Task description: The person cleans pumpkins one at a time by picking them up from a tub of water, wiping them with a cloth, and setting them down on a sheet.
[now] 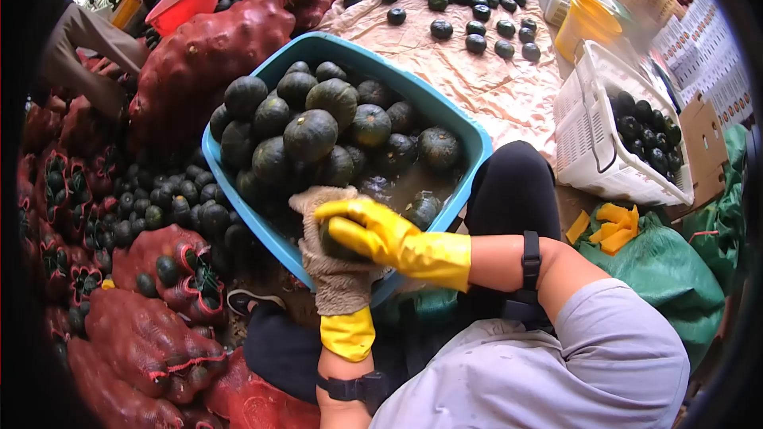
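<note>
Squash (338, 245), dark green and round, is between the two hands, just above the near rim of a blue basin (266, 230). The right hand (369, 230), in a yellow rubber glove, lies over it with curved fingers, a little parted, pressing on its skin. The left hand (334, 262) is under a beige cloth (322, 274), nubby and wrinkled, against the squash's side; its fingers are hidden, so I cannot tell how they stand.

Beyond the fingers, the basin is plastic and smooth, with rounded corners. It holds cloudy brownish water (409, 181) and a heap of squashes (310, 135), wet, ribbed and speckled. Farther from the fingertips, a pale pink sheet (509, 95) covers the floor, creased like thin fabric, and small dark squashes (441, 29) are spread on it.

To the right of the fingers, well apart, there is a white crate (584, 123) with slotted walls, a yellow bucket (586, 22) behind it, and a shiny green woven sack (668, 270) with orange-yellow pieces (616, 228) on top. To the left of the fingers, red mesh sacks (211, 56) bulge with round shapes, near a red plastic tub (189, 0).
</note>
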A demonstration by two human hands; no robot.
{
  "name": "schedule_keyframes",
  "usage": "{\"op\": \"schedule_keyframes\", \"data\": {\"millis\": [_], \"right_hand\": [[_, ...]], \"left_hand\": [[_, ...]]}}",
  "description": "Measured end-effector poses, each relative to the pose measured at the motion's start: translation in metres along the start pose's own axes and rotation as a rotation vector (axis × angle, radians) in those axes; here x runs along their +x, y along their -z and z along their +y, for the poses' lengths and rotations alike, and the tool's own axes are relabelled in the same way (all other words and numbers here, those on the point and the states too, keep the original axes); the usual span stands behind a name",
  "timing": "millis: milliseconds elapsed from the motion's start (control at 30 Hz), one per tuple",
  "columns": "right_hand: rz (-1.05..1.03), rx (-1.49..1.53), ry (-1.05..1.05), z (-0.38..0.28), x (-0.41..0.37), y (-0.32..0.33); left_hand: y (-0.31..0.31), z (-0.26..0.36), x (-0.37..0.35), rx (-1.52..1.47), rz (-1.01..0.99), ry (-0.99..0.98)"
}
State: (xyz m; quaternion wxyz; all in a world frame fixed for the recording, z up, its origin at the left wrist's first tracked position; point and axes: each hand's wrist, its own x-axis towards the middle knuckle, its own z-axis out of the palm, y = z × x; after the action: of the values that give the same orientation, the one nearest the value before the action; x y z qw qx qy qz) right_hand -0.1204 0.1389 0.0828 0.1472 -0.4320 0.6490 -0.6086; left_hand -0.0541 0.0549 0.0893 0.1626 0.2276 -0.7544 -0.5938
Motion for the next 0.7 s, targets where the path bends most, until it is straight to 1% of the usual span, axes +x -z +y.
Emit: {"op": "schedule_keyframes", "data": {"millis": [33, 100, 167, 200, 233, 267, 300, 333, 367, 400, 433, 467, 500, 567, 600, 633, 667, 700], "right_hand": [[0.028, -0.035, 0.024, 0.025, 0.007, -0.001], [0.096, -0.256, 0.017, 0.022, 0.012, -0.02], [0.206, -0.308, 0.067, -0.001, -0.014, -0.033], [0.147, -0.22, 0.115, 0.001, -0.012, -0.023], [0.127, -0.147, 0.017, -0.001, -0.014, -0.019], [0.17, 0.265, -0.308, -0.006, -0.006, -0.016], [0.207, 0.671, -0.637, -0.01, -0.001, -0.016], [0.341, 0.665, -0.605, 0.006, -0.003, -0.023], [0.364, 0.913, -0.529, 0.018, -0.002, -0.031], [0.325, 0.674, -0.456, 0.031, -0.005, -0.031], [0.285, 0.438, -0.385, 0.034, -0.008, -0.026], [-0.027, -0.04, -0.191, 0.022, -0.001, 0.0], [-0.169, -0.316, -0.154, 0.008, 0.003, 0.014], [-0.346, -0.335, -0.247, -0.027, 0.005, 0.023], [-0.377, -0.213, -0.426, -0.046, 0.007, 0.026], [-0.448, -0.172, -0.707, -0.064, 0.019, 0.031], [-0.348, 0.141, -0.745, -0.038, 0.011, 0.024], [-0.242, 0.455, -0.769, 0.009, -0.005, 0.01]], "left_hand": [[0.001, 0.005, 0.001, 0.219, 0.023, 0.015], [0.013, 0.008, 0.002, 0.664, 0.075, 0.05], [0.035, -0.022, -0.012, 0.808, 0.21, -0.557], [0.041, -0.023, -0.014, 0.742, 0.162, -0.534], [0.047, -0.024, -0.016, 0.675, 0.116, -0.508], [0.053, -0.026, -0.018, 0.609, 0.073, -0.481], [0.046, -0.021, -0.02, 0.699, 0.088, -0.429], [0.038, -0.017, -0.021, 0.791, 0.098, -0.378], [0.031, -0.011, -0.02, 0.828, 0.117, -0.319], [0.023, -0.006, -0.019, 0.866, 0.134, -0.259], [0.017, -0.015, -0.019, 0.773, 0.246, -0.3], [0.021, -0.016, -0.019, 0.675, 0.279, -0.321], [0.025, -0.017, -0.019, 0.577, 0.311, -0.345], [0.044, -0.002, -0.011, 0.355, 0.245, -0.346], [0.045, -0.012, -0.013, 0.344, 0.238, -0.371], [0.045, -0.029, -0.014, 0.338, 0.229, -0.4], [0.046, -0.046, -0.014, 0.335, 0.22, -0.432], [0.043, -0.045, -0.014, 0.346, 0.276, -0.416]]}}
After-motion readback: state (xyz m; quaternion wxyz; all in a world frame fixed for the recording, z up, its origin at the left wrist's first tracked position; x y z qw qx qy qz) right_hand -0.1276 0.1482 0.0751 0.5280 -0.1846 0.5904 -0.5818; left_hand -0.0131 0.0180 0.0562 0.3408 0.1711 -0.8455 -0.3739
